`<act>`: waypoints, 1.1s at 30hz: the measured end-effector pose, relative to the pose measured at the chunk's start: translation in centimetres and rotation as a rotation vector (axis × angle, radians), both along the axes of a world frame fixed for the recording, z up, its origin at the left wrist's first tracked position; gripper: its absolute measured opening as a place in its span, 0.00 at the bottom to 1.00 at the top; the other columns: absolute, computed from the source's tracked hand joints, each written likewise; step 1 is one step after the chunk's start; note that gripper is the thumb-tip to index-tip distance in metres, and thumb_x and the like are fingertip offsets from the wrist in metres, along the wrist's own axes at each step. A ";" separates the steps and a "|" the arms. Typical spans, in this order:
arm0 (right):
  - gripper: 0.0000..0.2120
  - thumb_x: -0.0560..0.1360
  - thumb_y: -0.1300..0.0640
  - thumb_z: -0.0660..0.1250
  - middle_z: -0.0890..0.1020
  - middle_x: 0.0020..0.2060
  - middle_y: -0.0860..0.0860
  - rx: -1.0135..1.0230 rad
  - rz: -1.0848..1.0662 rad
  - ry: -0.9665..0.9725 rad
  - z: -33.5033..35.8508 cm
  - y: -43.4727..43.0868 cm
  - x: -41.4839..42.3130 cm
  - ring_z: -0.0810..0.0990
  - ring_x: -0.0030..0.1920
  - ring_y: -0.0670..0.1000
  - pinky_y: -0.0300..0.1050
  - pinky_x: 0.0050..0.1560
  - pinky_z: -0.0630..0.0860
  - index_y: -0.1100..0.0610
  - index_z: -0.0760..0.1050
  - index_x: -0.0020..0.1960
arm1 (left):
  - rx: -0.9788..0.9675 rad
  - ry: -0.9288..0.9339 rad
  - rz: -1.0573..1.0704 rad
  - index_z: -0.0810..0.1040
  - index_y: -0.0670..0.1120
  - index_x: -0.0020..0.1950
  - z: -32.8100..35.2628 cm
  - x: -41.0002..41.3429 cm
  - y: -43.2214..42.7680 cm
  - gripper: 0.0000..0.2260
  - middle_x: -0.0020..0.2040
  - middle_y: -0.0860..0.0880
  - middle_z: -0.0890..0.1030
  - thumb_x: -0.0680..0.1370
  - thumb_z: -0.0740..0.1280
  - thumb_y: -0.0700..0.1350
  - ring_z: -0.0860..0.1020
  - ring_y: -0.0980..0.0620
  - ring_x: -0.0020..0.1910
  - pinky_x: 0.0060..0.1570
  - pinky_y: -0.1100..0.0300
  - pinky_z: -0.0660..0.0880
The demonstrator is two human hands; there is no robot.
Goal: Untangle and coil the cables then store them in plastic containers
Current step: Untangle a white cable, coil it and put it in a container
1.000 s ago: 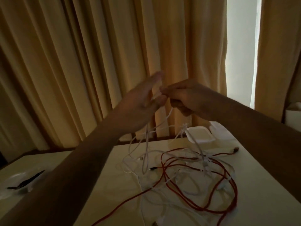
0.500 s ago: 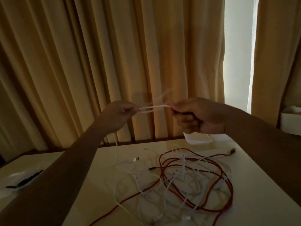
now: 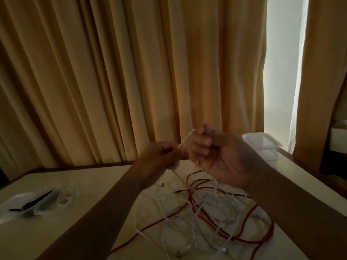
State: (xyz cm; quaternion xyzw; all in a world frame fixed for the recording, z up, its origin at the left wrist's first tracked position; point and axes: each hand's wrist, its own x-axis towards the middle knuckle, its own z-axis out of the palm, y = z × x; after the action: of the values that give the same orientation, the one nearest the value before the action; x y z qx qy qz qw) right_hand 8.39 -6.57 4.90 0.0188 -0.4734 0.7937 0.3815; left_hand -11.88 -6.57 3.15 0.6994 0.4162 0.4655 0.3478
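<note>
We see both hands raised above the table's (image 3: pixel 97 186) far edge, close together. The left hand (image 3: pixel 161 155) pinches a white cable (image 3: pixel 185 141) with curled fingers, and the right hand (image 3: pixel 221 160) grips the same cable in a closed fist. It hangs down into the tangle of white cables (image 3: pixel 206 212) and a red cable (image 3: pixel 271 225) mid-table. An empty plastic container (image 3: pixel 262 145) sits at the far right corner. Another container (image 3: pixel 16 200) near the left edge holds a black cable (image 3: pixel 32 203).
</note>
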 end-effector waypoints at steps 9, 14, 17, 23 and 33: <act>0.10 0.81 0.61 0.61 0.82 0.49 0.44 1.286 -1.222 -0.709 -1.3 3.9 -0.3 0.79 0.51 0.41 0.36 0.52 0.78 0.52 0.80 0.55 | 0.131 0.609 0.185 0.80 0.56 0.49 1.5 2.3 -3.7 0.08 0.39 0.53 0.84 0.85 0.62 0.48 0.82 0.60 0.39 0.40 0.67 0.75; 0.14 0.86 0.56 0.55 0.77 0.34 0.48 0.954 -0.767 -0.932 -1.3 3.2 1.3 0.75 0.33 0.40 0.33 0.36 0.71 0.58 0.76 0.48 | 0.652 0.747 0.328 0.84 0.54 0.51 4.4 0.7 -3.9 0.09 0.42 0.61 0.79 0.79 0.65 0.52 0.78 0.61 0.43 0.42 0.65 0.74; 0.20 0.85 0.48 0.53 0.71 0.28 0.53 0.481 -0.152 -0.678 -1.7 0.8 1.3 0.70 0.30 0.48 0.40 0.36 0.71 0.60 0.76 0.48 | 0.814 0.708 0.273 0.85 0.50 0.49 4.7 0.5 -2.1 0.03 0.43 0.57 0.81 0.78 0.71 0.44 0.80 0.59 0.44 0.43 0.66 0.75; 0.12 0.84 0.56 0.54 0.74 0.32 0.52 0.132 0.082 -0.016 -1.2 -0.6 0.8 0.75 0.35 0.50 0.45 0.44 0.74 0.59 0.73 0.49 | 0.313 0.261 -0.026 0.80 0.46 0.49 1.1 1.3 0.8 0.07 0.44 0.50 0.81 0.81 0.65 0.46 0.80 0.54 0.45 0.46 0.57 0.76; 0.17 0.85 0.52 0.56 0.83 0.62 0.48 0.054 -0.711 0.030 -2.4 1.9 2.1 0.79 0.66 0.46 0.44 0.66 0.71 0.59 0.75 0.67 | -0.110 0.122 0.137 0.86 0.52 0.52 -2.8 1.7 0.2 0.09 0.47 0.52 0.86 0.79 0.71 0.39 0.84 0.53 0.46 0.48 0.59 0.81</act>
State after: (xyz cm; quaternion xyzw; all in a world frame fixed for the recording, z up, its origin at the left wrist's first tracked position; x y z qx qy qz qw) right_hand 10.51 -4.62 2.49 -0.1253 -0.4655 0.5981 0.6403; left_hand -10.21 -6.39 0.36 0.6761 0.5084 0.4213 0.3270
